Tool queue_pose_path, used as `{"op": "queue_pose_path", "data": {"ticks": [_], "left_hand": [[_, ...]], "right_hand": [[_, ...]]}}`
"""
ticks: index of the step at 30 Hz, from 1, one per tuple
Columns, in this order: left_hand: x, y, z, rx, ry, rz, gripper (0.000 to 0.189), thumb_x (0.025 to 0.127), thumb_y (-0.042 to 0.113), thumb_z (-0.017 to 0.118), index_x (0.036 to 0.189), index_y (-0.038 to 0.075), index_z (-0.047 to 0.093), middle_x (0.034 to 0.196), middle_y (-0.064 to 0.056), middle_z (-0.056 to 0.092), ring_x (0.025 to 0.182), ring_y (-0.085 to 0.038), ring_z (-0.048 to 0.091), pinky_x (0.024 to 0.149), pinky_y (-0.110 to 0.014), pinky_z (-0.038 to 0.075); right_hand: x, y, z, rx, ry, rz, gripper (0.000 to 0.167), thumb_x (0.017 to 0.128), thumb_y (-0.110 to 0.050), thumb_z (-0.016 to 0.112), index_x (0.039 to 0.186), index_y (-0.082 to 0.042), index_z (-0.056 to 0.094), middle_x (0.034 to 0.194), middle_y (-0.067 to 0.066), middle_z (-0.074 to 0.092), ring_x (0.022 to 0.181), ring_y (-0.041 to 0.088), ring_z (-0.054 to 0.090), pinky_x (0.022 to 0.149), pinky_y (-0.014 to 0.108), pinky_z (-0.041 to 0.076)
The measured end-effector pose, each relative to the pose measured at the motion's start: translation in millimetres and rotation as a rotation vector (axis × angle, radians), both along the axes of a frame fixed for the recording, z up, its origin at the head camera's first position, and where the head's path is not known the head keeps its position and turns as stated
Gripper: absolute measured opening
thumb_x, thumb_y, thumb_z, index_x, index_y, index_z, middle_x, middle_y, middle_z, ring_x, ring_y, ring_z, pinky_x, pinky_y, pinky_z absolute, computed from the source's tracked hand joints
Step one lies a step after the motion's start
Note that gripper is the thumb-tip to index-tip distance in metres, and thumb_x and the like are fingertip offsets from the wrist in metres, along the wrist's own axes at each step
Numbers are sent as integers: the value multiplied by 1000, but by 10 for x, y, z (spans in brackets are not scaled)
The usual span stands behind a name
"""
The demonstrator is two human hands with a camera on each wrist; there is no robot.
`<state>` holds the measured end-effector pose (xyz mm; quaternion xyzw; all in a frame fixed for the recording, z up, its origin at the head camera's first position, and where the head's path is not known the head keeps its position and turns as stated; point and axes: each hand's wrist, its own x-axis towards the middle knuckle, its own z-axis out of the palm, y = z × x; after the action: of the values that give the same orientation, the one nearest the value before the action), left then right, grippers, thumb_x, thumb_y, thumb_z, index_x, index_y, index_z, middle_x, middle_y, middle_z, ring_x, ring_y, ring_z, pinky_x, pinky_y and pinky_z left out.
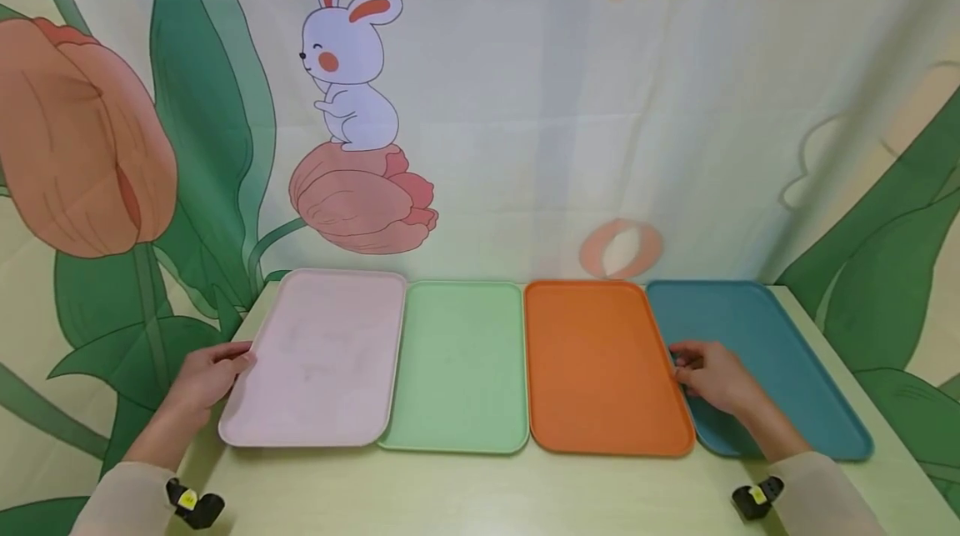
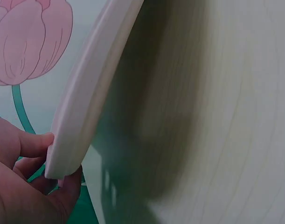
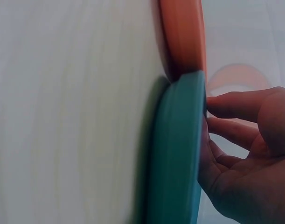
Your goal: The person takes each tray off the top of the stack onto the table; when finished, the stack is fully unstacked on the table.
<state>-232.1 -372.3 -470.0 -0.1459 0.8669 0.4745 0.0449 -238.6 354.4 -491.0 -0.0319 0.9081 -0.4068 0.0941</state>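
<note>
Four trays lie side by side. My left hand (image 1: pixel 208 376) grips the left edge of the pale pink tray (image 1: pixel 322 361), thumb on top and fingers beneath. In the left wrist view, this tray's edge (image 2: pixel 86 93) is raised off the table, and its right side overlaps the light green tray (image 1: pixel 465 365) in the head view. Over the blue tray (image 1: pixel 780 378) hovers my right hand (image 1: pixel 716 373), its loosely bent fingertips at the right rim of the orange tray (image 1: pixel 607 369). Those tips are partly hidden behind the blue rim (image 3: pixel 179 149) in the right wrist view.
The pale wooden table (image 1: pixel 480 494) extends in front of the trays. A printed curtain (image 1: pixel 510 102) with tulips and a rabbit hangs right behind them.
</note>
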Motion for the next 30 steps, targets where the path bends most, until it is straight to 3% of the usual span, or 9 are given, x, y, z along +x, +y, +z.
{"op": "queue_pose_path", "data": {"ticks": [5, 14, 18, 24, 30], "left_hand": [[-62, -56, -39, -18, 28, 50, 56, 112, 27, 50, 154, -9, 45, 155, -36, 39, 137, -51, 42, 108, -58, 43], [-190, -107, -192, -36, 58, 110, 49, 111, 21, 52, 148, -11, 52, 151, -36, 44, 135, -51, 44, 109, -61, 41], [-209, -130, -258, -61, 71, 97, 47, 110, 20, 55, 145, -12, 55, 148, -36, 48, 131, -50, 47, 104, -57, 45], [-184, -105, -316, -152, 82, 119, 39, 107, 15, 60, 135, -11, 65, 134, -34, 62, 118, -46, 60, 83, -41, 56], [-167, -55, -253, -274, 99, 61, 39, 106, 17, 57, 131, -12, 67, 130, -34, 65, 114, -48, 62, 85, -50, 57]], "right_hand": [[-7, 22, 13, 3, -6, 0, 48, 106, -4, 60, 146, 18, 48, 121, 28, 63, 103, 33, 67, 75, 41, 63], [-45, 13, 23, 7, 0, -2, 47, 106, -5, 61, 146, 18, 48, 119, 26, 64, 102, 32, 67, 75, 41, 62], [-44, 15, 0, -1, -5, -3, 47, 106, -5, 61, 145, 18, 49, 117, 24, 64, 101, 31, 67, 75, 41, 62], [-23, 24, -23, -12, -3, 5, 48, 106, -4, 61, 146, 18, 49, 118, 26, 65, 102, 32, 68, 75, 40, 63], [-1, 34, -8, -28, -3, 6, 49, 105, -4, 62, 146, 19, 48, 120, 28, 65, 103, 34, 68, 76, 40, 63]]}}
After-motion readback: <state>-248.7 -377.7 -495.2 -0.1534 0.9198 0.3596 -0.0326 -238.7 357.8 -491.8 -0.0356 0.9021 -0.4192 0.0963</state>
